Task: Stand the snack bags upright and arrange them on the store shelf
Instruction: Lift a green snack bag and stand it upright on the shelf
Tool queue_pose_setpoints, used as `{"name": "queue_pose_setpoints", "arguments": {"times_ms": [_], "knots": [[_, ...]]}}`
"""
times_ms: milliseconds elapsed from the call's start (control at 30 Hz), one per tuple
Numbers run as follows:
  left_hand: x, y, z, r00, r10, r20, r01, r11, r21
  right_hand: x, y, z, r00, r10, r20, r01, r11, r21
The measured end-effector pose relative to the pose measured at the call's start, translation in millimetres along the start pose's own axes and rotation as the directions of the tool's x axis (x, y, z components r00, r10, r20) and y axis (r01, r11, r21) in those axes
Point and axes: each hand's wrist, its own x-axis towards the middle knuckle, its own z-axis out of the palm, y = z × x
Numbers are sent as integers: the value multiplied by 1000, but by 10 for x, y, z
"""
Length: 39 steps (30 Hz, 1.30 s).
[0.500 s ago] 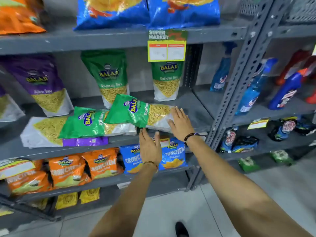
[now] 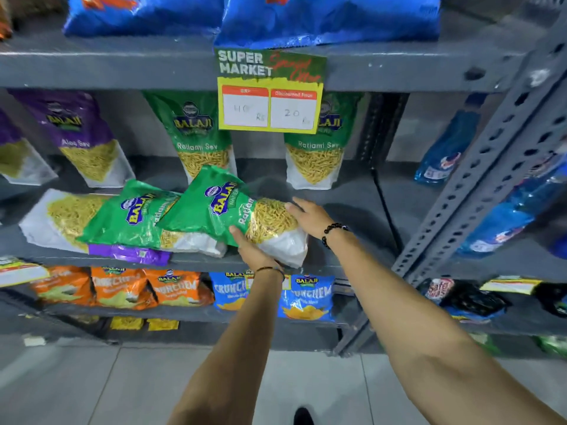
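Since the earlier frame the left hand [image 2: 254, 251] has come up from below the shelf edge onto the near side of the green Ratlami Sev bag [image 2: 227, 210], and the right hand [image 2: 310, 217] has slid round to the bag's far right end; the camera has also closed in on the shelf. The bag now sits cradled between both hands, left hand cupping the lower white end from the front, right hand flat against the window part, fingers spread. Neither hand is fully closed; both press on the bag, more a two-palm clamp than a pinch. The bag lies on the middle shelf [image 2: 352, 216], front edge, tilted, overlapping a second green bag [image 2: 135, 216] which itself lies on a flat purple-and-white bag [image 2: 61, 219]. Long axis runs roughly left-up to right-down: green top end points up-left, white bottom end points down-right toward the hands. So the grip is at the base end, the top is away from both hands. The left hand is nearer the base corner, the right is behind it. To stand it, the likely move is pivoting the top up over the base and rotating the base down onto the shelf. Upright bags [image 2: 313, 154] stand at the back, with a gap between them just behind the held bag. The price sign [image 2: 270, 90] hangs above.
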Motion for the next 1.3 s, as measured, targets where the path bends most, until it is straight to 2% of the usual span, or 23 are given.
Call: {"name": "queue_pose_setpoints", "arguments": {"times_ms": [167, 267, 367, 467, 567, 633, 733, 833, 900, 1033, 1200, 1300], "knots": [[93, -7, 6, 999, -2, 50, 0, 999, 39, 109, 172, -8, 988, 21, -152, -14, 999, 47], [117, 52, -8, 995, -55, 85, 50, 997, 66, 63, 286, -77, 978, 80, -191, -49, 985, 163], [121, 131, -48, 991, -79, 107, 58, 980, 189, -2, 372, -103, 972, 130, -197, -58, 940, 337], [176, 192, -146, 964, -131, 231, 64, 958, 279, -119, 359, -106, 985, 125, -116, -47, 854, 518], [132, 259, -213, 942, -151, 299, 42, 939, 340, -228, 299, -81, 994, 91, 60, -108, 748, 655], [30, 331, -275, 923, -183, 339, 33, 915, 403, -332, 251, -68, 989, 78, 124, -145, 646, 749], [-133, 437, -350, 888, -211, 408, 42, 922, 384, -468, 271, -94, 985, 73, 159, -175, 461, 870], [-248, 511, -398, 826, -260, 499, 33, 907, 419, -594, 294, -155, 990, 85, 114, -138, 368, 920], [-341, 535, -404, 793, -282, 540, 22, 899, 438, -649, 317, -192, 992, 94, 81, -108, 348, 931], [-394, 515, -395, 777, -291, 558, 14, 895, 447, -731, 331, -271, 998, 42, 42, -54, 349, 936], [-351, 480, -360, 763, -272, 587, -39, 886, 462, -797, 338, -327, 994, -108, -8, 45, 353, 935], [-278, 450, -313, 740, -289, 607, -46, 879, 474, -759, 366, -342, 995, -104, -11, 43, 316, 948]]}}
